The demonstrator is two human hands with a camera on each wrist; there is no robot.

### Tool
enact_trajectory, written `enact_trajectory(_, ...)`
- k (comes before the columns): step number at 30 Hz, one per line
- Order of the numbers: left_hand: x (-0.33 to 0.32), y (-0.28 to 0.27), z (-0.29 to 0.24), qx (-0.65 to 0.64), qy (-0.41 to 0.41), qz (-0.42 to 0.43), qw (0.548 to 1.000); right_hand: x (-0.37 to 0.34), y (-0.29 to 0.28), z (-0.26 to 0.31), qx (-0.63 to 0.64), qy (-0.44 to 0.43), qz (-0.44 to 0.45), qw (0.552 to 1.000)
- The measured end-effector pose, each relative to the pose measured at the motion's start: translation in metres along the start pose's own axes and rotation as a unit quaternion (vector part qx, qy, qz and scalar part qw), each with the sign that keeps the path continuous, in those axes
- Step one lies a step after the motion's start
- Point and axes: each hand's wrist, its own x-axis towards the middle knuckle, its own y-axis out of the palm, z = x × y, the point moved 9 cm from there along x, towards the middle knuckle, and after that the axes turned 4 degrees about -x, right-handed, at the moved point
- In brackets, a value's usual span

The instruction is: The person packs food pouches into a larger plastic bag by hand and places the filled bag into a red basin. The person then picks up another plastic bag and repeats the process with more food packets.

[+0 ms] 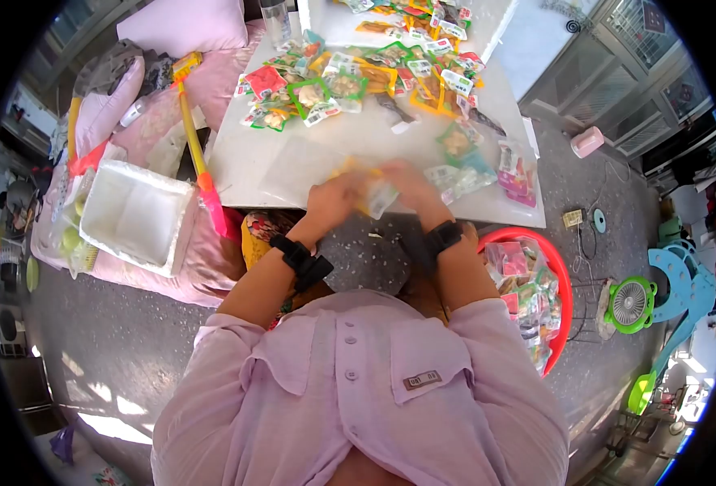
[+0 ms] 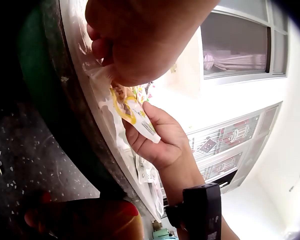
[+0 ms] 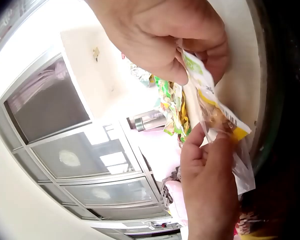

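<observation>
Over the table's near edge, both hands meet at a small snack packet (image 3: 210, 102), white and yellow with a see-through part showing brown food. The right hand (image 1: 411, 186) grips one end of the packet between thumb and fingers. At its other end, the left hand (image 1: 331, 201) pinches a clear plastic bag (image 3: 245, 172), whose film overlaps the packet in the right wrist view. In the left wrist view, the left palm hides part of the bag. Loose packets (image 1: 455, 180) lie on the table just beyond the right hand.
Colourful snack packets (image 1: 326, 91) are heaped across the far side of the white table (image 1: 245, 154). A red basin (image 1: 567, 283) of packets stands at the lower right. At left, a white foam box (image 1: 135, 215) and a yellow-handled tool (image 1: 189, 121) lie on pink bedding.
</observation>
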Motion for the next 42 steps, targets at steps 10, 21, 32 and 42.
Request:
enact_trajectory(10, -0.002, 0.001, 0.005, 0.033, 0.010, -0.017, 0.999, -0.047, -0.019, -0.019, -0.210, 0.116, -0.085, 0.967)
enact_trajectory(21, 0.002, 0.005, 0.009, 0.036, 0.039, -0.021, 0.998, -0.006, 0.016, -0.004, -0.085, 0.022, -0.171, 0.981)
enact_trajectory(32, 0.001, 0.013, 0.020, 0.138, 0.045, -0.052, 0.988, 0.035, -0.063, 0.021, -0.249, -0.190, -0.249, 0.916)
enact_trajectory(42, -0.005, 0.005, 0.014, 0.112, 0.116, -0.130, 0.978, 0.061, -0.161, 0.083, -0.691, -0.025, -0.384, 0.612)
